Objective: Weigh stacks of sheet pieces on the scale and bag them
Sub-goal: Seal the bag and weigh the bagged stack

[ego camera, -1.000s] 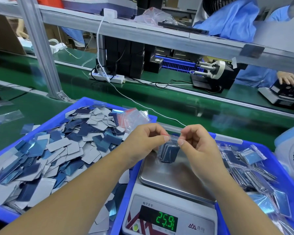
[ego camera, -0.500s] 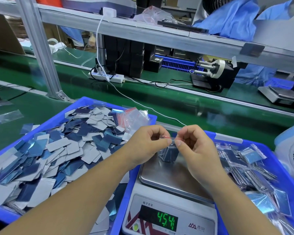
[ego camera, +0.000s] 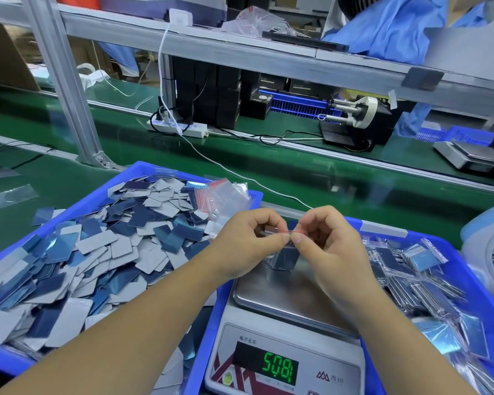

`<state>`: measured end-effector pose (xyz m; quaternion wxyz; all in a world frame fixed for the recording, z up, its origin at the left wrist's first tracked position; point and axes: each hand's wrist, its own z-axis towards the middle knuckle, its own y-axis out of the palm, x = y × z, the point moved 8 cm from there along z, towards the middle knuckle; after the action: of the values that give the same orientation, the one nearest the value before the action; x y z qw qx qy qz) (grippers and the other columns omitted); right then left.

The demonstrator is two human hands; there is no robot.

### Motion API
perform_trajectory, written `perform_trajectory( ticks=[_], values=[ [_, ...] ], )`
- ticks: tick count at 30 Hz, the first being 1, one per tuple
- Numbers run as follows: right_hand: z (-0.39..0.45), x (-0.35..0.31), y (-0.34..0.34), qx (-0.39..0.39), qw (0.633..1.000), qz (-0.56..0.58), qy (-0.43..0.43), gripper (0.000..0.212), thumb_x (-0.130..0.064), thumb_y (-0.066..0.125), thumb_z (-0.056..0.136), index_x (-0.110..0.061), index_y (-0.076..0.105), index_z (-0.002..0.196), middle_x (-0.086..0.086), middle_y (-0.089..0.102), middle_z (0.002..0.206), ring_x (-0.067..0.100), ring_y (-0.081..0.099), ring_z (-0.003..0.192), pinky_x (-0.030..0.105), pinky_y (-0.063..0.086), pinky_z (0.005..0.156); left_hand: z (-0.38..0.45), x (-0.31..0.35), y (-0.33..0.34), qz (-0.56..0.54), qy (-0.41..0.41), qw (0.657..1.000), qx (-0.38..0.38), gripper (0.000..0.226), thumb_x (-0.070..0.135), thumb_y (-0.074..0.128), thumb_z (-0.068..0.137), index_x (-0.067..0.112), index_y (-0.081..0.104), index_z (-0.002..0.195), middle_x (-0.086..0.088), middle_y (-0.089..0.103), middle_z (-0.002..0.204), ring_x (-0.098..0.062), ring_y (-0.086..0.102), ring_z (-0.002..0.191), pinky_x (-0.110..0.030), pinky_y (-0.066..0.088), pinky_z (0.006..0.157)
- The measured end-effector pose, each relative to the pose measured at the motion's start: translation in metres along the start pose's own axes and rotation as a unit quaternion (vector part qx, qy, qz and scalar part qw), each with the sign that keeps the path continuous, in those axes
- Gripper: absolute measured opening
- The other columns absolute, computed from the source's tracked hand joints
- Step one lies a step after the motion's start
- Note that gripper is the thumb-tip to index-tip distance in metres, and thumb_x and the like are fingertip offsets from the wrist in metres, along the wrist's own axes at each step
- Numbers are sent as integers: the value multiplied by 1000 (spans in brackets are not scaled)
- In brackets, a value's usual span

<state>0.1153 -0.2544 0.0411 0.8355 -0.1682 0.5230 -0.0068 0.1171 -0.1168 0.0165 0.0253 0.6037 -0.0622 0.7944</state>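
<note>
Currently sealing small zip bag (ego camera: 283,256) over scale (ego camera: 285,292) pan | left hand (ego camera: 250,246), right hand (ego camera: 330,246) pinching red zip strip, fingers curled | likely light, slippery film; stiff sheet stack inside; gripping at top seam.

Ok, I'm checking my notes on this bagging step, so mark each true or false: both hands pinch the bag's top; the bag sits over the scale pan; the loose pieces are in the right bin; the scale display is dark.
1. Both the left hand and right hand pinch the top of the bag: true.
2. The bag sits over the pan of the scale: true.
3. Loose pieces are in the right bin: false, they fill the left bin.
4. The scale display is dark: false, the display shows lit green digits.
</note>
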Motion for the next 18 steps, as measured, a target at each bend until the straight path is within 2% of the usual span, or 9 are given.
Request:
perform_trajectory(
  ticks=[4,8,13,16,18],
  values=[
    [2,0,-6,16,1000,3,-1,21,-21,70,77,-37,59,85,-11,65,75,10,58,70,24,48,67,1,1,-1,-13,-8,1000,1,12,20,72,76,31,71,71,-3,58,74,-19,47,70,-32,38,67],
    [5,-3,-15,23,1000,9,-10,24,-17,74,74,-34,57,79,-10,64,69,8,55,65,22,47,63,2,1,-10,-40,-27,999,-13,18,11,79,73,27,76,66,8,66,69,-7,58,68,-18,46,68],
    [3,-9,-14,7,1000,9,-17,23,-12,74,74,-27,56,75,-14,60,66,7,53,62,18,45,60,2,5,-14,-10,-14,1000,-8,29,-4,76,78,21,74,63,5,67,64,-6,60,62,-15,47,65],
    [3,-9,-12,-12,1000,3,-19,20,-11,71,77,-26,59,80,-15,61,68,7,53,63,20,44,60,1,4,-12,12,-11,1000,-6,21,-1,77,80,16,71,71,7,67,63,-5,60,62,-15,47,66],
    [4,-9,-14,-6,999,-20,-26,21,-11,71,79,-28,59,81,-14,61,69,10,53,62,26,45,58,0,4,-11,23,-5,1000,1,17,2,78,81,16,72,74,9,68,66,-4,60,65,-15,47,68]
  ],
)
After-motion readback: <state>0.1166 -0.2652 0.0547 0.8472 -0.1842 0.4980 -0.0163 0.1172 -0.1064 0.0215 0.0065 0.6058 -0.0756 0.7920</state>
